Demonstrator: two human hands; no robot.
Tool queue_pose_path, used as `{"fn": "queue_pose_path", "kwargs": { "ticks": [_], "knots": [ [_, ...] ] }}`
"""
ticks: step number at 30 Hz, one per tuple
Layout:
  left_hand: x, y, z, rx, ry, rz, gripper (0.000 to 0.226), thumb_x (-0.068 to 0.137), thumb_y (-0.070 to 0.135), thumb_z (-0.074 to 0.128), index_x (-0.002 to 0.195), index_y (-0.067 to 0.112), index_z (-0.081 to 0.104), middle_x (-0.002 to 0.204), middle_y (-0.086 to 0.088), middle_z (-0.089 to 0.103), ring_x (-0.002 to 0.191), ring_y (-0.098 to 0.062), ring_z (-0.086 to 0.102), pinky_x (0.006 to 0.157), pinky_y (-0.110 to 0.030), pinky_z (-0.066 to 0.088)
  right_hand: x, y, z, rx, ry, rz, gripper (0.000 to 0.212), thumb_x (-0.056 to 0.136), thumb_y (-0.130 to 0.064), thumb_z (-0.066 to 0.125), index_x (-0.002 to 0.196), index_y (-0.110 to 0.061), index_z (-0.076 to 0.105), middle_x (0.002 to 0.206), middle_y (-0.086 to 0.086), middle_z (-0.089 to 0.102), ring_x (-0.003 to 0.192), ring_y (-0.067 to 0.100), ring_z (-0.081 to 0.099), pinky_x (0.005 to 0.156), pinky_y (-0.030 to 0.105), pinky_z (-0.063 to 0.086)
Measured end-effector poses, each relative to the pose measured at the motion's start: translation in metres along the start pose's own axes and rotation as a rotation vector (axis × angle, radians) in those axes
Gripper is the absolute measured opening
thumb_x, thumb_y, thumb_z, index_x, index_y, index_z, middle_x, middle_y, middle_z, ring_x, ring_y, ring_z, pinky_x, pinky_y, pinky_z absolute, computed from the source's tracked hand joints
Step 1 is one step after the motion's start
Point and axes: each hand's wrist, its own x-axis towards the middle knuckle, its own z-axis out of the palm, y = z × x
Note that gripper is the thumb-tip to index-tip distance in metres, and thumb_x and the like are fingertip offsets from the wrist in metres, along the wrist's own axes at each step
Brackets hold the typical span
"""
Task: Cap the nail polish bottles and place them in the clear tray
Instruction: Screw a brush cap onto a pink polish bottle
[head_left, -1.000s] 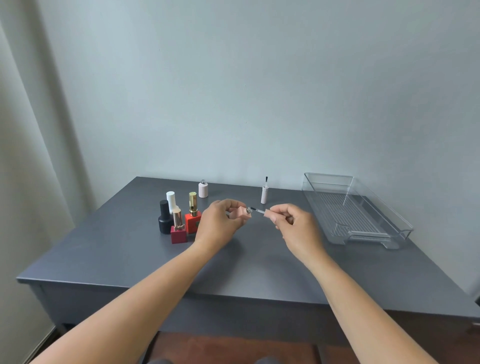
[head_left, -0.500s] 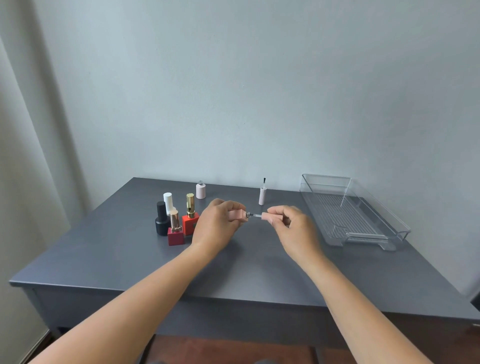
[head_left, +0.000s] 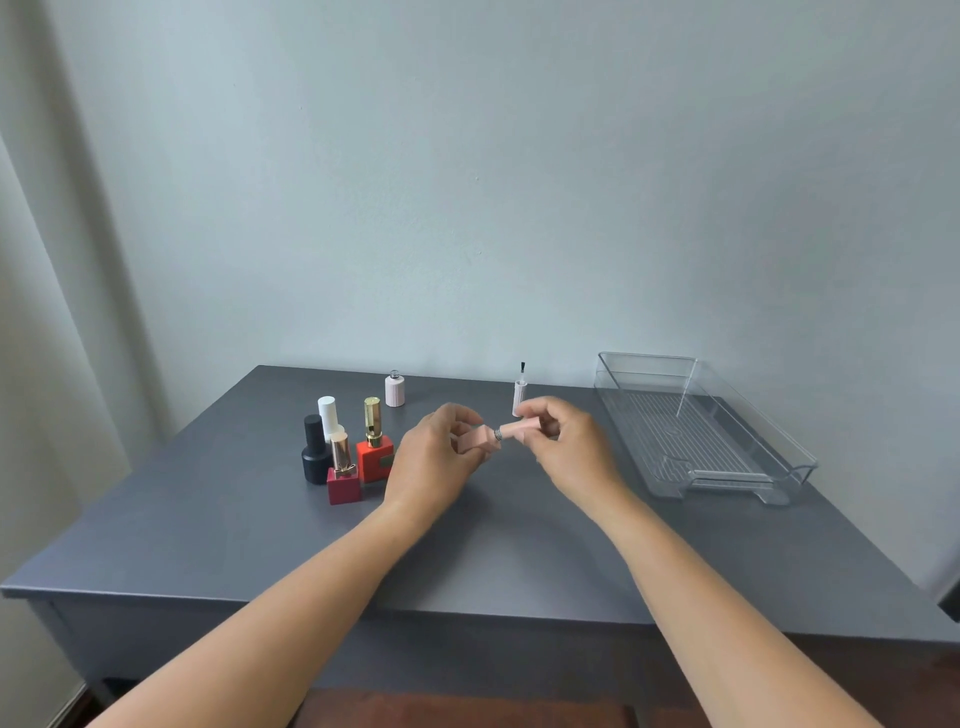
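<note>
My left hand (head_left: 436, 457) grips a small pink nail polish bottle (head_left: 478, 439), held on its side above the table. My right hand (head_left: 566, 447) pinches its pink cap (head_left: 522, 428), which sits against the bottle's threaded neck. The brush is hidden inside the bottle. The clear tray (head_left: 701, 431) stands at the right of the grey table (head_left: 493, 545) with nothing in it. At the back, a pale pink bottle (head_left: 395, 389) stands uncapped, and its cap (head_left: 519, 397) stands upside down with the brush pointing up.
A cluster of capped bottles stands left of my hands: a black one (head_left: 314, 457), a white one (head_left: 329, 418), a dark red one (head_left: 343, 480) and an orange-red one with a gold cap (head_left: 374, 452). A wall runs behind the table.
The cap has moved left along the brush stem until it meets the bottle neck; the brush stem no longer shows. Both hands have risen slightly.
</note>
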Motion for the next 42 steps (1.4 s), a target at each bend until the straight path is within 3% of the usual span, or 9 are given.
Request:
{"fn": "queue_pose_path", "kwargs": {
  "ticks": [5, 9, 13, 23, 31, 35, 38, 40, 42],
  "knots": [
    [0.001, 0.000, 0.001, 0.015, 0.016, 0.003, 0.020, 0.079, 0.024, 0.080, 0.091, 0.033, 0.066, 0.094, 0.012, 0.065, 0.079, 0.002, 0.062, 0.069, -0.017, 0.050, 0.005, 0.000, 0.003, 0.039, -0.043, 0.013, 0.016, 0.081, -0.027, 0.068, 0.085, -0.042, 0.065, 0.082, -0.003, 0.072, 0.076, 0.022, 0.063, 0.070, 0.035, 0.054],
    [-0.002, -0.003, 0.001, 0.005, 0.024, 0.013, 0.023, 0.079, 0.021, 0.080, 0.090, 0.036, 0.068, 0.094, 0.014, 0.063, 0.078, 0.006, 0.060, 0.068, -0.012, 0.046, 0.002, 0.007, 0.008, 0.069, -0.024, 0.033, 0.007, 0.087, -0.030, 0.066, 0.081, -0.031, 0.064, 0.068, -0.008, 0.072, 0.057, 0.017, 0.063, 0.059, 0.033, 0.053],
    [-0.005, -0.007, 0.000, 0.031, 0.028, 0.043, 0.019, 0.079, 0.022, 0.080, 0.091, 0.033, 0.070, 0.095, 0.013, 0.063, 0.078, 0.005, 0.058, 0.069, -0.014, 0.046, -0.003, 0.010, 0.011, 0.129, -0.021, 0.091, 0.021, 0.089, -0.042, 0.063, 0.080, -0.023, 0.064, 0.051, 0.001, 0.062, 0.040, 0.014, 0.049, 0.044, 0.026, 0.040],
    [-0.007, -0.007, -0.001, 0.051, 0.063, 0.070, 0.016, 0.082, 0.025, 0.077, 0.095, 0.031, 0.070, 0.099, 0.013, 0.063, 0.082, -0.002, 0.059, 0.076, -0.027, 0.052, -0.005, 0.011, 0.006, 0.312, -0.139, 0.159, 0.011, 0.090, -0.018, 0.063, 0.091, -0.019, 0.074, 0.067, 0.001, 0.068, 0.049, 0.014, 0.045, 0.044, 0.026, 0.042],
    [-0.009, -0.008, -0.002, 0.110, 0.049, 0.118, 0.016, 0.084, 0.023, 0.075, 0.098, 0.030, 0.070, 0.099, 0.012, 0.061, 0.084, -0.006, 0.058, 0.074, -0.031, 0.053, -0.002, 0.018, 0.008, 0.071, -0.092, 0.226, 0.066, 0.085, -0.070, 0.048, 0.064, -0.014, 0.075, 0.046, -0.001, 0.062, 0.037, 0.002, 0.047, 0.052, 0.025, 0.037],
    [-0.008, -0.008, -0.003, 0.099, 0.048, 0.092, 0.017, 0.083, 0.025, 0.075, 0.097, 0.032, 0.070, 0.099, 0.013, 0.062, 0.083, -0.005, 0.059, 0.074, -0.031, 0.053, -0.004, 0.018, 0.007, 0.091, -0.116, 0.195, 0.077, 0.070, -0.087, 0.044, 0.089, -0.020, 0.076, 0.065, 0.005, 0.070, 0.042, 0.001, 0.049, 0.057, 0.027, 0.040],
    [-0.008, -0.009, -0.005, 0.081, 0.058, 0.077, 0.018, 0.082, 0.025, 0.076, 0.096, 0.033, 0.069, 0.099, 0.014, 0.062, 0.083, -0.003, 0.058, 0.074, -0.029, 0.053, -0.004, 0.018, 0.007, 0.141, -0.127, 0.142, 0.053, 0.074, -0.061, 0.069, 0.117, -0.033, 0.062, 0.086, -0.002, 0.073, 0.059, 0.000, 0.056, 0.065, 0.025, 0.042],
    [-0.007, -0.009, -0.005, 0.079, 0.059, 0.070, 0.018, 0.082, 0.025, 0.077, 0.096, 0.034, 0.069, 0.099, 0.015, 0.062, 0.083, -0.002, 0.058, 0.074, -0.028, 0.053, -0.005, 0.017, 0.008, 0.176, -0.129, 0.103, 0.030, 0.084, -0.028, 0.072, 0.112, -0.031, 0.064, 0.092, -0.001, 0.074, 0.067, 0.005, 0.058, 0.065, 0.024, 0.041],
    [-0.008, -0.010, -0.005, 0.082, 0.059, 0.073, 0.019, 0.081, 0.024, 0.077, 0.096, 0.034, 0.069, 0.099, 0.014, 0.062, 0.083, -0.003, 0.058, 0.074, -0.029, 0.053, -0.005, 0.017, 0.008, 0.203, -0.107, 0.080, 0.018, 0.087, -0.013, 0.069, 0.098, -0.027, 0.069, 0.084, 0.000, 0.074, 0.058, 0.000, 0.055, 0.060, 0.018, 0.039]
  ]
}}
